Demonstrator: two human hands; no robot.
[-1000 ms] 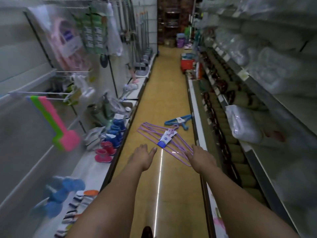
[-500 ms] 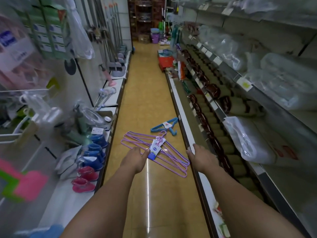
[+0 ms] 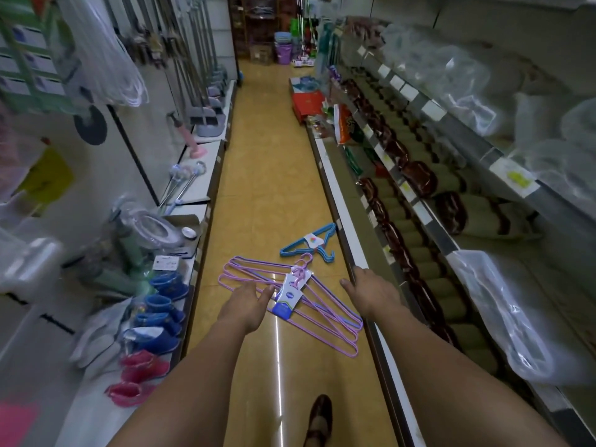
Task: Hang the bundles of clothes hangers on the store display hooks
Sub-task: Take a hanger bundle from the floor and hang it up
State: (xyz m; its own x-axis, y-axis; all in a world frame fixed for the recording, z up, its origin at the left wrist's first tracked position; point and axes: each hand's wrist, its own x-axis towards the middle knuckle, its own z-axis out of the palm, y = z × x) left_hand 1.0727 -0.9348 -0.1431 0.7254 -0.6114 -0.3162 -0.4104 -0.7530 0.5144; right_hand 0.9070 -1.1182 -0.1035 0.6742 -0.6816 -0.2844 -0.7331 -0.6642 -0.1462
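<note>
The bundle of thin lilac wire clothes hangers (image 3: 290, 298), tied at the necks under a white-and-blue card label, lies flat on the yellow tiled aisle floor (image 3: 267, 175). A smaller bundle of blue plastic hangers (image 3: 308, 243) lies just beyond it, nearer the right-hand shelving. Neither is on a hook.

The left hand (image 3: 246, 301) reaches over the lilac bundle's near edge with fingers spread and slack, holding nothing. The right hand (image 3: 371, 291) hangs beside the bundle's right side, fingers loosely extended, also holding nothing; contact with the shelf edge cannot be determined.

Risks, as judged: the wire frames fan out from a single tie, so a lift by one frame may let the rest splay, slip or snag. The glossy floor may let the bundle slide away under a glancing touch. The person's dark shoe (image 3: 317, 417) is near the bundle's low end and could catch it.

Surroundings: blue and pink children's boots (image 3: 158, 317) crowd the left base shelf. Rolled brown mats (image 3: 419, 179) and clear plastic bags (image 3: 503, 317) fill the right shelving. The aisle is narrow, so lifted hangers may strike stock on either side.
</note>
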